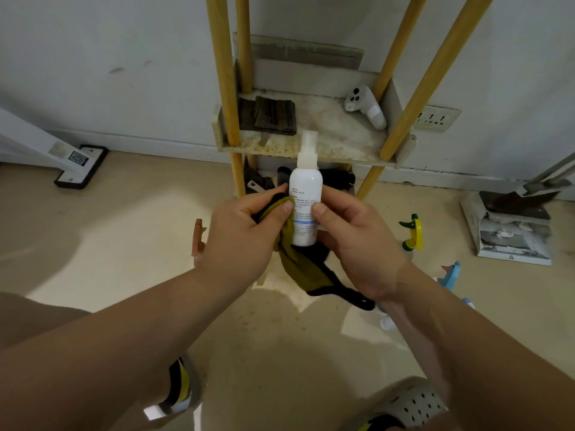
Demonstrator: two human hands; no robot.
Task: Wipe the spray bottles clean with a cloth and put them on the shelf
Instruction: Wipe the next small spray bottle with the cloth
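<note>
My right hand [351, 241] grips the white spray bottle [305, 200], my left hand [245, 234] pinches the cloth [298, 259] against it; hard rubbing could twist the upright bottle loose.

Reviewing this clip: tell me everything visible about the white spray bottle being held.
The white spray bottle is slim, opaque plastic by the look, with a translucent cap over its nozzle and small printed text plus a blue band. It stands upright in front of the shelf. The right hand grips its lower body; the left hand presses an olive-and-black cloth against its side.

The white spray bottle [305, 194] bears small printed text, too blurred to read.
</note>
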